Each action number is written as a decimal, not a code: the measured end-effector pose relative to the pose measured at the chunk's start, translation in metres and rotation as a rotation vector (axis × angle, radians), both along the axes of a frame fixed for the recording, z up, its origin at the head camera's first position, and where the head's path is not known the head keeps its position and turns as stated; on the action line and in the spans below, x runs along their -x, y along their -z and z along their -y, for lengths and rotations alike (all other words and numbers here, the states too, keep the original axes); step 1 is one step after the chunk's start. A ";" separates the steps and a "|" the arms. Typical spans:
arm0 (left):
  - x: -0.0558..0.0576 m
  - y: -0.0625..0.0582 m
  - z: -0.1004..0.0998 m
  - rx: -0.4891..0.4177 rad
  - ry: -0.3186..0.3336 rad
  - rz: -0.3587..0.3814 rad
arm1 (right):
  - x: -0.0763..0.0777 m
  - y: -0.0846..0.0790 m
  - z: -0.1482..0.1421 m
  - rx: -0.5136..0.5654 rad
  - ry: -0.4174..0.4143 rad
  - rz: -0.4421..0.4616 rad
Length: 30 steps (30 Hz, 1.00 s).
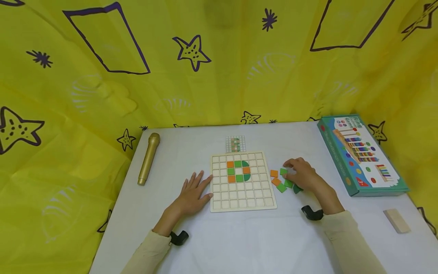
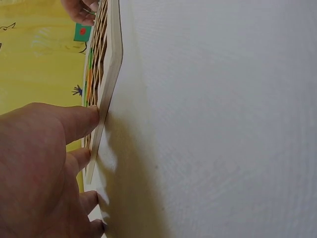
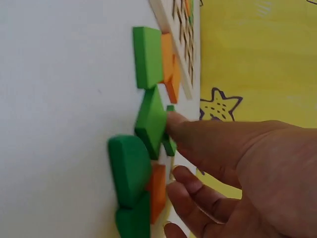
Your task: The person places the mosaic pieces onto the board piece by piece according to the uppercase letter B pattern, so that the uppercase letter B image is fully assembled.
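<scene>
A pale wooden grid board [image 1: 239, 196] lies mid-table, with orange, green and rounded dark green tiles forming a D-like shape in its upper cells. My left hand [image 1: 193, 196] lies at the board's left edge, fingers spread. The left wrist view shows its thumb [image 2: 81, 121] touching that edge. Right of the board, my right hand [image 1: 302, 177] reaches over a loose cluster of tiles, fingers bent and apart from the thumb. In the right wrist view, the thumb is at a small green tile [image 3: 170, 141]; a green square [image 3: 151, 121] and dark green rounded tile [image 3: 130, 171] lie nearby.
Behind the board lies a small pattern card [image 1: 236, 144]. A gold microphone [image 1: 148, 160] rests at the left. To the right are a boxed toy [image 1: 369, 152] and a small wooden block [image 1: 397, 220]. Yellow patterned cloth [image 1: 219, 87] hangs behind the table.
</scene>
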State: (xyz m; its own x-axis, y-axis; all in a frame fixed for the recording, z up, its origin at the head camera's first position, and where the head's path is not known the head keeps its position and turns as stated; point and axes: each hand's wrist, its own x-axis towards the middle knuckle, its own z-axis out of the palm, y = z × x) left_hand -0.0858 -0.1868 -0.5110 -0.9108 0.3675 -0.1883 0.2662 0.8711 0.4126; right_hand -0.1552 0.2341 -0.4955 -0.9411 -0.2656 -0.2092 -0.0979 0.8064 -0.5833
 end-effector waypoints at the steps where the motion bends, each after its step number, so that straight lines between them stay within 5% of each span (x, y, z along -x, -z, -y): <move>1: 0.000 0.000 0.000 -0.008 0.000 0.000 | 0.000 0.001 0.001 0.005 -0.007 -0.004; 16: 0.000 0.000 0.000 0.006 -0.015 0.009 | 0.012 0.008 0.001 0.083 -0.015 -0.074; 30: 0.002 0.005 0.002 0.009 -0.002 0.010 | 0.009 0.003 0.040 0.163 -0.017 -0.084</move>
State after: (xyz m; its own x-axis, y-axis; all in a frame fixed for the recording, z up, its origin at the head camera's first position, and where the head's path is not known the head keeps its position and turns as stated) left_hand -0.0882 -0.1883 -0.5155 -0.9095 0.3641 -0.2005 0.2607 0.8754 0.4071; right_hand -0.1639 0.1937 -0.4989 -0.9484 -0.3059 -0.0828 -0.1650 0.6996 -0.6952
